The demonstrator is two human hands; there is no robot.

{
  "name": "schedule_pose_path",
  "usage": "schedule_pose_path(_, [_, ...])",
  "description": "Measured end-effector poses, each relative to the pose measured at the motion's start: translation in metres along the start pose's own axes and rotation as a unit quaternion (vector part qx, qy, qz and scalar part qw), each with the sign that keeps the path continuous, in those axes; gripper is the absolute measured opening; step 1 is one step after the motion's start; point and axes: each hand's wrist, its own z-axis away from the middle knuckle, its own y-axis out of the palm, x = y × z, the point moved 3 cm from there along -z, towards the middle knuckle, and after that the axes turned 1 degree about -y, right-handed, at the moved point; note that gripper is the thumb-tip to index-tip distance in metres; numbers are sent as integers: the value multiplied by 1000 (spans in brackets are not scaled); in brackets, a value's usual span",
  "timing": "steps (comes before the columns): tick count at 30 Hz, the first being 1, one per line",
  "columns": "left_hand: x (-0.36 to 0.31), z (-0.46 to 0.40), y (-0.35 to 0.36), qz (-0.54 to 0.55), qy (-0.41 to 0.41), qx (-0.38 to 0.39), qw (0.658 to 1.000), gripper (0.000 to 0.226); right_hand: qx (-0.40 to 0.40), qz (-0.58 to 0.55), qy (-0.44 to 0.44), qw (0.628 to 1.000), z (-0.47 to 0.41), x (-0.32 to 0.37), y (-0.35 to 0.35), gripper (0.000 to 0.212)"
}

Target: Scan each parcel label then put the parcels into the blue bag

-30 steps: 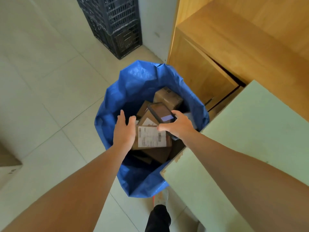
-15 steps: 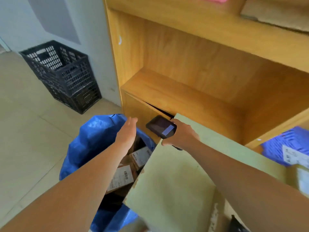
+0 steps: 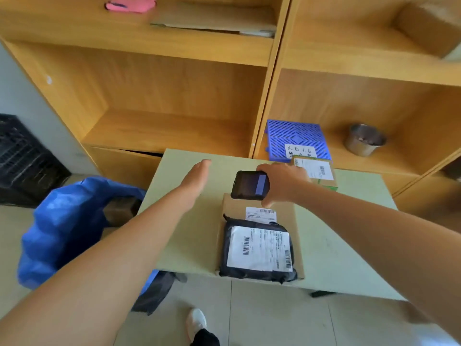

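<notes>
Gripping a black handheld scanner (image 3: 250, 185), the right hand (image 3: 283, 182) holds it above the pale green table (image 3: 331, 248), its screen facing up. The left hand (image 3: 195, 182) is empty, fingers straight and together, palm flat over the table's left part and touching nothing.

Three parcels lie on the table. A flat cardboard box (image 3: 296, 236) sits at the near edge with one white label showing near its far end. A black poly mailer (image 3: 258, 250) rests on top of that box, bearing one large white label with barcodes. A third, smaller cardboard parcel (image 3: 315, 171) with a label stands at the table's far edge, partly hidden behind the right hand.

One blue bag (image 3: 59, 228) stands open on the floor just left of the table, with at least one brown box (image 3: 119, 211) visible inside.
</notes>
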Motion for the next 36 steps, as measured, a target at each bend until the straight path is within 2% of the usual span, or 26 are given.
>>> schedule_pose_path(8, [17, 53, 66, -49, 13, 23, 998, 54, 26, 73, -2, 997, 84, -76, 18, 80])
schedule_pose_path(13, [36, 65, 90, -53, 27, 42, 997, 36, 55, 85, -6, 995, 112, -95, 26, 72])
schedule_pose_path(18, [60, 61, 91, -96, 6, 47, 994, 58, 81, 99, -15, 992, 126, -97, 31, 73])
schedule_pose_path(20, [83, 37, 91, -95, -4, 40, 995, 74, 84, 98, -27, 991, 130, -91, 32, 75])
schedule_pose_path(22, [113, 3, 91, -87, -18, 34, 995, 80, 89, 97, -47, 990, 133, -79, 33, 78])
schedule_pose_path(24, [105, 27, 86, -75, -47, 44, 995, 73, 89, 103, -64, 989, 134, -68, 35, 79])
schedule_pose_path(27, [85, 68, 80, -66, -50, 67, 994, 40, 74, 110, -69, 989, 131, -58, 33, 80])
schedule_pose_path(29, [87, 69, 77, -61, -49, 72, 994, 28, 70, 100, -60, 991, 128, -58, 34, 79])
schedule_pose_path(32, [89, 72, 75, -34, -55, 71, 995, 29, 66, 31, -14, 997, 121, -63, 46, 77])
schedule_pose_path(34, [96, 68, 76, -24, -63, 78, 995, 35, 73, -89, 47, 992, 116, -64, 62, 82])
schedule_pose_path(36, [103, 66, 80, -15, -70, 83, 994, 38, 79, -241, 100, 962, 111, -59, 85, 84])
